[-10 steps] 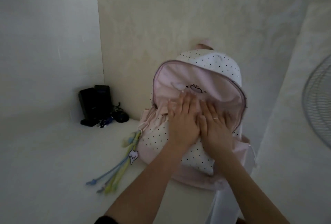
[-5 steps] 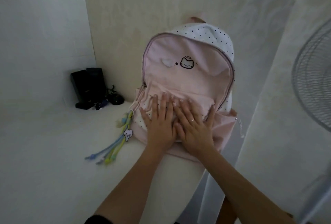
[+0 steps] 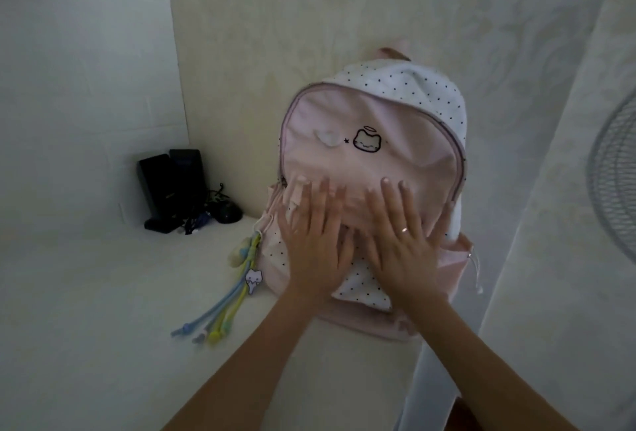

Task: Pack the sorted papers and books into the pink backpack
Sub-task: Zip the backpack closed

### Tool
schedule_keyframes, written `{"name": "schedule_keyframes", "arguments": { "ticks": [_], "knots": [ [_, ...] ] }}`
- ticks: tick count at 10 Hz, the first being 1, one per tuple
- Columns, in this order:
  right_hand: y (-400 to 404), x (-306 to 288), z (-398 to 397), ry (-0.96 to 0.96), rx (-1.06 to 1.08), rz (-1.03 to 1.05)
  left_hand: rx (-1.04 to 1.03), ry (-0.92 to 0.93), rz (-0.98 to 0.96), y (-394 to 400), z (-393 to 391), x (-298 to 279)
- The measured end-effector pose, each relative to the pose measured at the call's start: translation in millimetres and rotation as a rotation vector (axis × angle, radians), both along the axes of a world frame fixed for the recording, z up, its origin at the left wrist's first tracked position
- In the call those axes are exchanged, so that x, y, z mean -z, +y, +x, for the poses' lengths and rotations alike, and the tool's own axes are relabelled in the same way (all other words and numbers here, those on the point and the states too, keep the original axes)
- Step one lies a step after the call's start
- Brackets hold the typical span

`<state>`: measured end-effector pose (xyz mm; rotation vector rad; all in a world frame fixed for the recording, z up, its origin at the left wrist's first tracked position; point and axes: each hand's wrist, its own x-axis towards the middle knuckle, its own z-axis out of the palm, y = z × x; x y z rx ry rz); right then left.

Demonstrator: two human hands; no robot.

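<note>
the left hand [image 3: 315, 244] and the right hand [image 3: 402, 244] lie flat, side by side, with fingers straight and spread, pressing on the front of the pink backpack [image 3: 371, 148]. they hold nothing. the backpack stands under the hands on a white table [image 3: 86, 310], leaning on the wall. a bunch of colored strings [image 3: 220, 310] hangs off its left side. black boxes [image 3: 172, 186] sit in the corner.

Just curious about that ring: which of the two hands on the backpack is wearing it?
The right hand, pressed flat on the backpack nearer the fan. The ring sits on one finger; the left hand beside it is bare.
</note>
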<state>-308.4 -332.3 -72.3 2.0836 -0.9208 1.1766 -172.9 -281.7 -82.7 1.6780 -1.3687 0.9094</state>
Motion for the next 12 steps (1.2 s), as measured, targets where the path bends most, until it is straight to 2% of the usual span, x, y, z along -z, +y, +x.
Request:
{"name": "schedule_keyframes", "arguments": {
  "ticks": [1,2,3,4,5,6,7,8,9,10,11,12],
  "knots": [
    [-26,-22,-1,-0.017,0.085,0.177,0.012,-0.022,0.046,-19,-5,-8],
    [-33,-20,3,0.014,0.087,0.253,0.019,0.029,0.088,-23,-4,-5],
    [-14,-18,-6,-0.007,0.052,0.240,0.061,-0.009,0.125,-11,0,3],
    [13,-4,-32,-0.232,0.066,0.160,0.051,0.033,0.175,11,11,15],
    [26,7,-68,-0.703,0.106,0.348,0.015,0.529,0.060,28,46,25],
    [14,7,-80,-0.769,-0.125,0.969,0.090,0.859,0.192,32,83,30],
    [11,6,-57,-0.574,-0.209,1.067,0.220,1.018,0.279,26,85,27],
    [14,14,-33,-0.522,-0.348,1.063,0.335,1.090,0.208,22,71,22],
    [9,21,-33,-0.543,-0.424,1.082,0.333,1.041,0.197,18,69,33],
    [11,26,-30,-0.494,-0.298,0.999,0.285,1.045,0.252,24,66,35],
    [32,30,-19,-0.644,-0.041,0.916,0.215,1.050,0.195,36,62,31],
    [51,26,-15,-0.709,-0.297,0.963,0.205,0.981,-0.001,67,40,6]
  ]
}}
